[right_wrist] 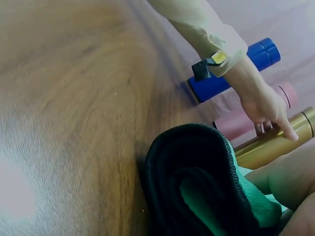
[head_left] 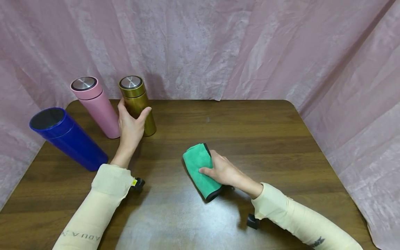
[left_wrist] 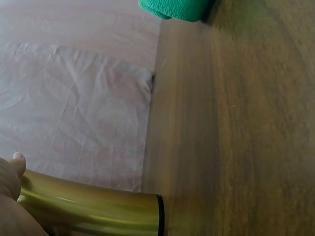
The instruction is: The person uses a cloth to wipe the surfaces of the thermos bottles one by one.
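At the back left of the table stands a gold thermos bottle (head_left: 137, 104) with a steel-topped lid. My left hand (head_left: 130, 126) grips its body, thumb on the right side and fingers round the left. In the left wrist view the thumb lies along the gold side. A folded green cloth (head_left: 198, 168) with black edging lies near the table's middle. My right hand (head_left: 223, 170) holds it by its right side, thumb on top. Seen from the right wrist, the cloth's rolled black end (right_wrist: 192, 167) faces the camera, and the fingers are partly out of view.
A pink thermos bottle (head_left: 98, 109) stands just left of the gold one. Farther left and nearer is a blue bottle (head_left: 72, 139) with a dark top, close beside my left forearm. A pink curtain (head_left: 193, 48) hangs behind the brown wooden table (head_left: 256, 132).
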Available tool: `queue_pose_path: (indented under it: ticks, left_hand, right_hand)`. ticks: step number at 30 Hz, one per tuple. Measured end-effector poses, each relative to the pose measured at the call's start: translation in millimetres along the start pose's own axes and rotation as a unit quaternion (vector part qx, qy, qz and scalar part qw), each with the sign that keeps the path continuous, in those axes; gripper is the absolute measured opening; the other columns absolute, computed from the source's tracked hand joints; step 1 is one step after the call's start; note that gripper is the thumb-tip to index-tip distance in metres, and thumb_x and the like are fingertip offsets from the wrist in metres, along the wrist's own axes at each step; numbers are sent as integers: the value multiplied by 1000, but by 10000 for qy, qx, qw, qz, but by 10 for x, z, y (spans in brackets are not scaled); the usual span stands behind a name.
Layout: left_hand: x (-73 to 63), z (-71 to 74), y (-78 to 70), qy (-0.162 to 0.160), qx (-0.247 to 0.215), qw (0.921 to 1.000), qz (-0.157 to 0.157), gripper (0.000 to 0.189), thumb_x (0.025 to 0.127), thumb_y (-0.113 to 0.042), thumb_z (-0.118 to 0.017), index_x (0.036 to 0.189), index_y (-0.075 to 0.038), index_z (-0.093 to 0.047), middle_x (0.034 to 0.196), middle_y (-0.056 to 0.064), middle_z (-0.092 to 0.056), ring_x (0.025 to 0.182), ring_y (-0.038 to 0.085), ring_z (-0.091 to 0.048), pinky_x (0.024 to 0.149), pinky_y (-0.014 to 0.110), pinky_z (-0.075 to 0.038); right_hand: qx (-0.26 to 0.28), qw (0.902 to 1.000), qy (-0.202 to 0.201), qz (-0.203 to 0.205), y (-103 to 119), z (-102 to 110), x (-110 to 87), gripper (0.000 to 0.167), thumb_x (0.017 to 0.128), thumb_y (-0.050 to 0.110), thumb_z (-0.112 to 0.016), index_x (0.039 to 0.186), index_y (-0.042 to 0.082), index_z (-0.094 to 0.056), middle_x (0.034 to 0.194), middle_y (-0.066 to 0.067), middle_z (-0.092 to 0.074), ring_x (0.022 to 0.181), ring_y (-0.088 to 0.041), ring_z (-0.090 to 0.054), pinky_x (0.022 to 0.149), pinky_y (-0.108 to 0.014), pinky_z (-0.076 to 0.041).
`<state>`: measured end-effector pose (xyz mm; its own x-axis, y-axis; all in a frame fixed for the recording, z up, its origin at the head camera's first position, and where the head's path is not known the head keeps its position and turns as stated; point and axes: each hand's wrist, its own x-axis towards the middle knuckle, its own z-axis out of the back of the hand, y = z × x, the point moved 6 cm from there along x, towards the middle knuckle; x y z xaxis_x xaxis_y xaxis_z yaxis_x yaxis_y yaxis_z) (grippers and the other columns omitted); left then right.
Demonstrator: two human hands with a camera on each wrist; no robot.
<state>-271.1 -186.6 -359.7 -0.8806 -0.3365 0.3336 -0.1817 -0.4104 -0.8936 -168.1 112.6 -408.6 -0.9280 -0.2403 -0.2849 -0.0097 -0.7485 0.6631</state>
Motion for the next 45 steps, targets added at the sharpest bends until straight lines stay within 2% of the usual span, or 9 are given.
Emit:
queue_pose_path:
  ticks: [4,8,15,16,22,28,32,38,45]
  left_hand:
    - [18,-14,0,71,20,10000,36,88,93,-35,-79,158,-6,-27,146,18,-50,131,31,-50,112,45,-39]
    - [48,-22,-4,70,78,9999,27,87,92,-36,-80,157,-7,-30,143,18,-53,130,31,-52,111,44,-40]
    - [74,-12,-21,47,198,9998,60,85,91,-36,-82,154,-4,-34,141,20,-55,130,32,-52,111,44,-40]
    - [76,-10,-24,45,197,9998,67,85,91,-36,-82,153,-4,-34,141,19,-55,130,31,-52,111,44,-41]
    - [80,-2,-27,19,183,9997,151,83,90,-36,-83,151,-4,-37,140,18,-55,130,29,-53,111,42,-41]
    - [60,-12,-57,56,187,9997,141,80,89,-31,-85,149,-2,-41,136,19,-58,128,29,-54,109,43,-42]
    - [30,-32,-85,188,176,9996,126,79,89,-31,-85,148,-1,-42,135,20,-59,125,31,-56,106,45,-44]
    - [-30,-59,-124,353,103,9993,119,77,89,-29,-85,146,1,-43,134,20,-60,122,30,-58,104,45,-46]
    - [-128,-96,-194,589,-60,9982,88,77,90,-28,-84,148,0,-42,135,19,-59,123,30,-58,104,46,-47]
  right_hand:
    - [737,9971,101,-140,-43,-19,-9,52,94,20,-78,132,-4,-51,98,-12,-63,75,-20,-64,66,-33,-55]
    - [1559,9870,263,-282,-75,5,-54,45,97,17,-74,130,-5,-53,97,-13,-65,73,-22,-66,64,-35,-57]
    - [3047,9482,583,-680,-202,146,-128,44,103,15,-64,137,-4,-43,109,-22,-68,86,-29,-72,73,-46,-62]
    - [3114,9460,582,-683,-220,180,-136,45,103,14,-63,138,-4,-41,111,-22,-67,88,-30,-72,74,-47,-62]
    - [3056,9482,285,-825,-382,398,-170,55,102,15,-64,145,-2,-36,121,-24,-62,95,-32,-70,78,-47,-61]
    - [3189,9451,230,-676,-531,606,-218,62,103,17,-65,153,0,-32,128,-25,-60,101,-33,-68,81,-49,-59]
    - [3272,9427,235,-609,-629,729,-266,62,105,23,-63,155,2,-32,128,-24,-60,102,-33,-69,83,-50,-59]
    - [3629,9297,144,-616,-745,883,-325,67,107,41,-57,155,2,-32,124,-18,-63,103,-30,-69,86,-47,-59]
    - [3648,9294,-100,-551,-836,1082,-384,74,106,48,-54,158,3,-27,124,-13,-62,105,-25,-67,88,-44,-58]
